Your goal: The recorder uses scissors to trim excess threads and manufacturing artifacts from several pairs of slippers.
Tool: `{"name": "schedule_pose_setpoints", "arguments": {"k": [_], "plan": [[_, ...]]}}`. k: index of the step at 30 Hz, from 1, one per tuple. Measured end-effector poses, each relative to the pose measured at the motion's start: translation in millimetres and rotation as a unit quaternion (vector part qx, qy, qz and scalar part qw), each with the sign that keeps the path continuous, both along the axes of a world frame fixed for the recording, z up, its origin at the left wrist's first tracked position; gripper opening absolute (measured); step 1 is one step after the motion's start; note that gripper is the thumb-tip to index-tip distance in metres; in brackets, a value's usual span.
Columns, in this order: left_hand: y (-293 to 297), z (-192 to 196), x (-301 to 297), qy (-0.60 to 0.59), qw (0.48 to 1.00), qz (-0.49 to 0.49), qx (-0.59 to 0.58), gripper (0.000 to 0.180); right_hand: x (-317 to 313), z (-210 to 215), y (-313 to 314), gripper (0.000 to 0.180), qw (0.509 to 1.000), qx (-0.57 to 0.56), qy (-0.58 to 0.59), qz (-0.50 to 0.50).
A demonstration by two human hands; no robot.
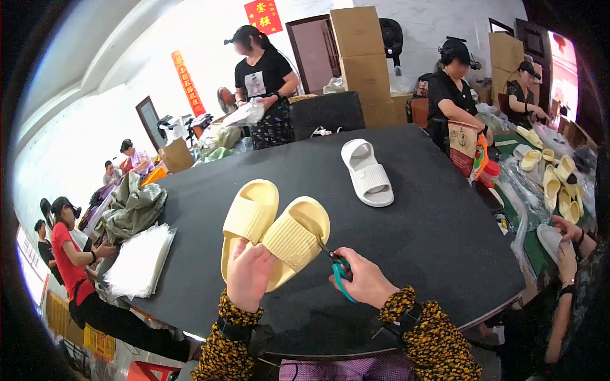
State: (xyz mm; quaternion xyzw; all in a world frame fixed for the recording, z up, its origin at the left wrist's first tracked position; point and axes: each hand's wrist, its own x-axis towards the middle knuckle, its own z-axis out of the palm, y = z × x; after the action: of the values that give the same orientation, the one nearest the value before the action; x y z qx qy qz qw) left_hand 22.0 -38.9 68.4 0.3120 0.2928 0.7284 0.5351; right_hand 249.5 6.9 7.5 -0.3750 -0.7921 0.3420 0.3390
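A pair of yellow slide sandals (294,244) is held up over the dark table, the two side by side and partly overlapping. My left hand (250,273) is closed on them from below, its thumb and fingers against their straps. In my right hand (368,276) is a pair of scissors (341,279) with teal handles. Their dark tips touch the right edge of the nearer sandal's ribbed strap. How far the blades are apart is too small to tell. Beyond, a light grey slide sandal (368,174) lies alone on the table.
A stack of clear plastic bags (141,261) and a grey-green cloth sack (133,206) lie at the table's left. Several pale yellow slippers (554,184) crowd a green table at right. Co-workers stand or sit around; a black chair (327,116) backs the far edge.
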Motion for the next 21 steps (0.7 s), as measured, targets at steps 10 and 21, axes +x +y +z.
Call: {"name": "schedule_pose_setpoints", "arguments": {"k": [10, 21], "plan": [[-8, -5, 19, 0.08, 0.997, -0.008, 0.0, 0.051, 2, -7, 0, 0.044, 0.998, 0.059, -0.014, -0.033], [-6, -10, 27, 0.185, 0.983, 0.003, -0.006, 0.052, 2, -5, -1, 0.035, 0.995, 0.079, 0.028, -0.062]]}}
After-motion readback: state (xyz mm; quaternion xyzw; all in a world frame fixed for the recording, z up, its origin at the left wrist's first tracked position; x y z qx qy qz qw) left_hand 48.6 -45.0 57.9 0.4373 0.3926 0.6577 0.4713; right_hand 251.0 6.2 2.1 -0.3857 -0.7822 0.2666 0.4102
